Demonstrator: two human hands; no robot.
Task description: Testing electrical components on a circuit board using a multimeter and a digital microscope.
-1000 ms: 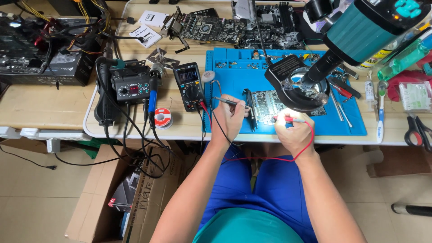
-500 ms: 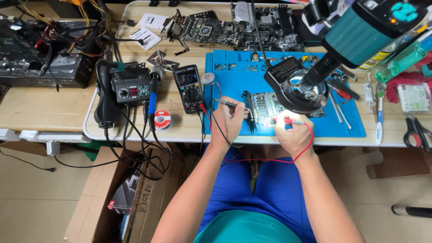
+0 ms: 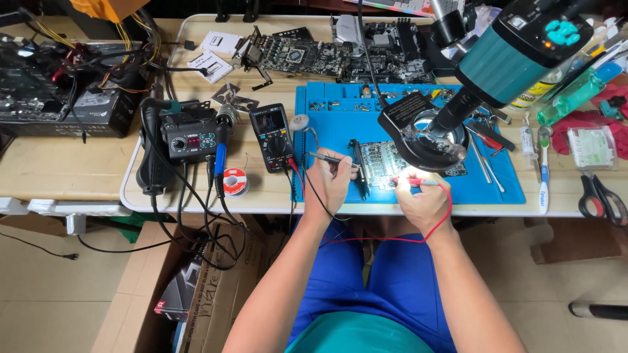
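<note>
Our left hand (image 3: 331,178) pinches the black probe (image 3: 325,157); our right hand (image 3: 424,199) pinches the red probe (image 3: 418,182) at 3 o'clock. A slip could short the green circuit board (image 3: 391,159).

left hand (image 3: 332,178) | shifted slightly left | black probe (image 3: 327,158) pulled back
</note>
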